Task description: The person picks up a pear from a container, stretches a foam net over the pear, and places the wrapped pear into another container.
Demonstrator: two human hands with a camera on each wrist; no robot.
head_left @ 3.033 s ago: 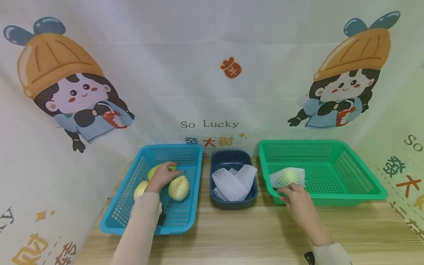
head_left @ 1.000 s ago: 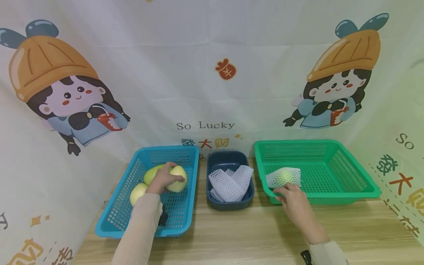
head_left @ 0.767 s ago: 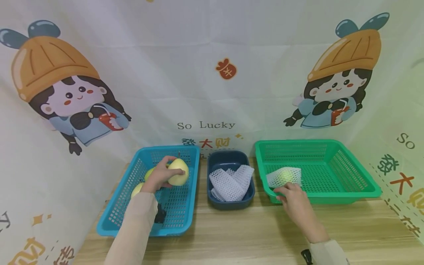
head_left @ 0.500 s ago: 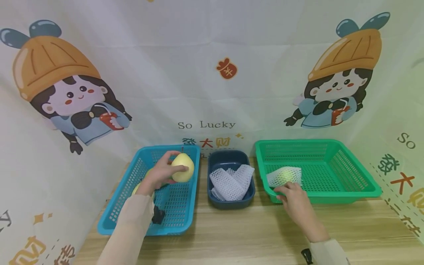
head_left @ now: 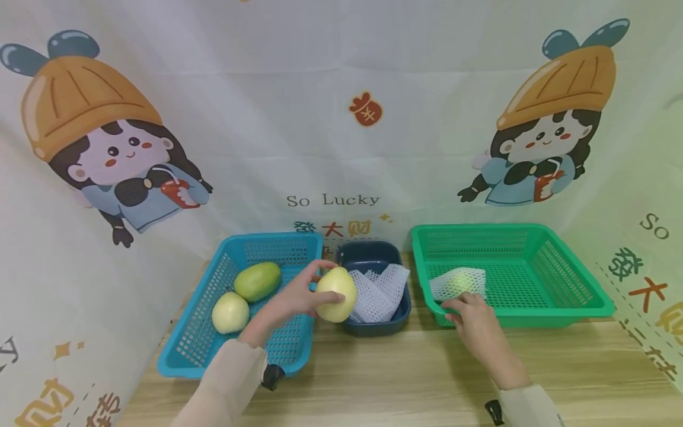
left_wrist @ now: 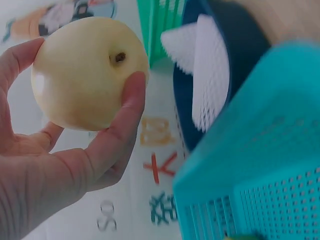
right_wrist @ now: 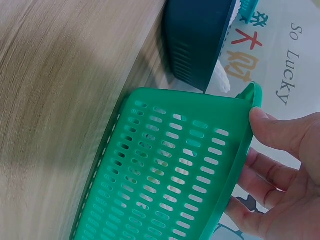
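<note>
Swung out of the blue basket [head_left: 184, 372] since half a second ago, a pale pear [head_left: 341, 293] now hangs before the left edge of the dark bin [head_left: 376, 329], clamped between the thumb and fingers of the left hand [head_left: 304, 295]. The right hand [head_left: 476, 325] pinches the rim of the green basket [head_left: 539, 322], beside a netted fruit [head_left: 461, 283]. It looks like the carrying step before wrapping; next, likely, freeing the right hand to spread one of the nets [head_left: 393, 287].

Right hand [right_wrist: 287, 175] grips green slotted plastic basket [right_wrist: 202, 155] near one corner; light wood-grain table [right_wrist: 50, 100], navy plastic tub [right_wrist: 197, 45] just beside.
</note>
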